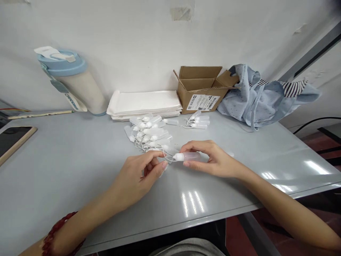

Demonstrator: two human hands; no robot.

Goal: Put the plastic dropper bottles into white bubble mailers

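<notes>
My right hand (210, 158) grips a small translucent dropper bottle (190, 156) between thumb and fingers, its white nozzle pointing left. The bottle lies nearly level, just above the table. From its neck a thin, pale strap (167, 158) curves across to my left hand (145, 170). There the thumb and index finger are bent close together in a pinch at the strap's end; what lies between them is too small to make out. Just beyond is a heap of similar dropper bottles (150, 131) with tangled straps. A smaller group of bottles (198, 121) rests farther right, below the box.
Against the wall stand a stack of white paper sheets or sleeves (146, 101), an open cardboard box (198, 97) and a crumpled light-blue cloth (255, 99). A blue-lidded tumbler (82, 85) is at back left, a phone (16, 140) at the left edge. The grey table (106, 220) ends in front of me.
</notes>
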